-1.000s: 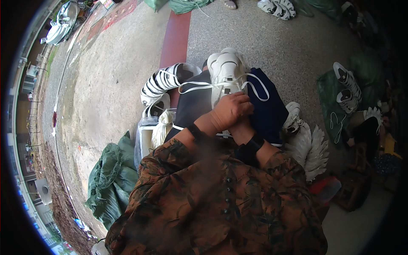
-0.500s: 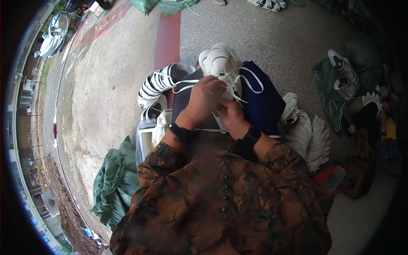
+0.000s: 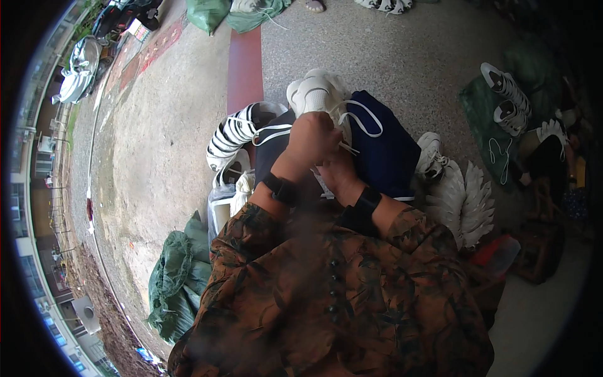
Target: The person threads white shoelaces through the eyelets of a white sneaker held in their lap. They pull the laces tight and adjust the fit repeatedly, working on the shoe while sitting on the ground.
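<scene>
A white sneaker (image 3: 312, 94) rests toe away from me on the dark cloth over my lap, its loose white shoelace (image 3: 366, 107) looping out to the right. My left hand (image 3: 312, 137) is closed over the sneaker's lacing area, its fingertips blurred around the lace. Just below and to the right, my right hand (image 3: 341, 174) is also closed, thumb and fingers together near the shoe's opening. What it pinches is hidden. Another stretch of white lace (image 3: 273, 130) lies left of my left hand, and short lace ends hang by the right fingers.
Nested black-and-white shoes (image 3: 225, 139) stand at my left, above a green sack (image 3: 180, 276). On my right are a white sneaker (image 3: 429, 154) and a fanned row of white shoe pieces (image 3: 461, 204). Farther right, striped shoes (image 3: 510, 100) lie on green sacking (image 3: 475, 113).
My left hand has moved slightly down and turned over the lacing, nearer the right hand. The right hand has dropped slightly. The whole view has shifted a little.
</scene>
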